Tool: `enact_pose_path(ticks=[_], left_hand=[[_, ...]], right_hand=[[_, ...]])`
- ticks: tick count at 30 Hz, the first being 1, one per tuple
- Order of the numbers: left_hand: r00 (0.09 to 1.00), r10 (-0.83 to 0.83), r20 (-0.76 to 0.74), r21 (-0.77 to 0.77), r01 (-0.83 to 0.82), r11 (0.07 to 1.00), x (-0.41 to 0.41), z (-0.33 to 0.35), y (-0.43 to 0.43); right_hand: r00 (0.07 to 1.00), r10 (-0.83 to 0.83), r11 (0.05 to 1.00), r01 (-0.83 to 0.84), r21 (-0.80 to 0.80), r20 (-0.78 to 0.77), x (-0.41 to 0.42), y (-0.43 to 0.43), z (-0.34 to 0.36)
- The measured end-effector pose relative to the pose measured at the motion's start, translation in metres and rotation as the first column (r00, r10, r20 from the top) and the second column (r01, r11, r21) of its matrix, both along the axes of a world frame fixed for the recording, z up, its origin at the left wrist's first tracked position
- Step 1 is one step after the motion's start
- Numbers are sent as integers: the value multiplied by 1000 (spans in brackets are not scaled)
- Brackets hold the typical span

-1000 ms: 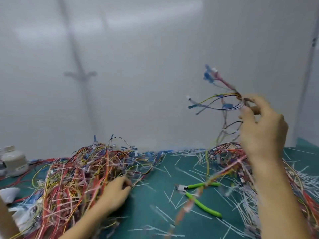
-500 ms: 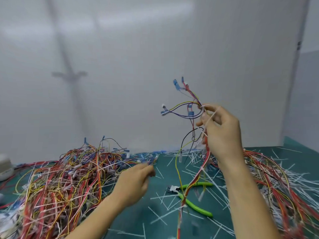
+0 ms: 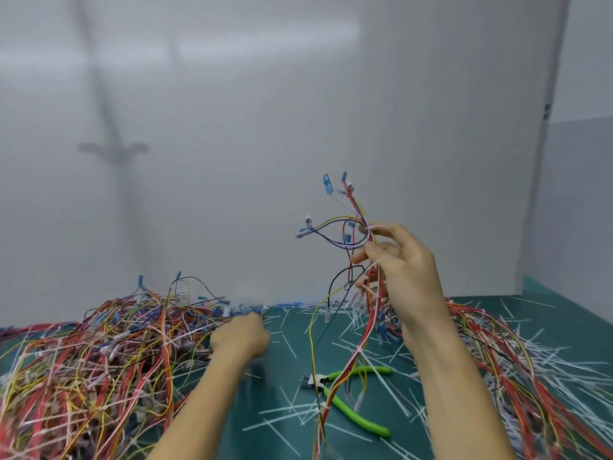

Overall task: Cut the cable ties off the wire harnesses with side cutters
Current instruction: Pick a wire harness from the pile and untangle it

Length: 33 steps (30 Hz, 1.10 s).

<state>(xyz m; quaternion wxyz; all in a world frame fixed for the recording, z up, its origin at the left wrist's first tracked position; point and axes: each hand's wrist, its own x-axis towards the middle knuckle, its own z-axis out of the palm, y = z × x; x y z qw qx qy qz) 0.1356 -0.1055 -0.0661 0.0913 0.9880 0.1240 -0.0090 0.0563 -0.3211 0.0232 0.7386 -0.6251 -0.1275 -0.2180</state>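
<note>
Multicoloured wire harness hangs above the tabletop, gripped by the raised right hand; green-handled side cutters lie beneath it. Blurred left hand is at the harness pile near the left edge; its grip cannot be told.

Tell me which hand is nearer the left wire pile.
Left. The left hand is at the pile's right edge, low over the table; the right hand is up well to its right, gripping a harness.
</note>
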Motion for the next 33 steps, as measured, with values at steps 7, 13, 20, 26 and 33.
enact_pose_path(ticks=[7, 13, 20, 26, 33], left_hand=[[845, 8, 535, -538, 334, 774, -44, 80, -54], [785, 82, 614, -782, 591, 198, -67, 99, -65], [711, 102, 696, -714, 669, 207, -73, 83, -67], [701, 105, 706, -705, 680, 202, -73, 82, -59], [688, 141, 712, -681, 627, 378, -75, 86, -54]], right_hand=[[996, 79, 997, -80, -20, -48, 0, 5, -1], [980, 175, 983, -179, -39, -97, -3, 7, -2], [986, 121, 934, -153, -323, -119, -1, -1, -2], [999, 8, 922, 10, -388, 45, 3, -10, -4], [998, 44, 921, -27, -389, 33, 5, -6, -5]])
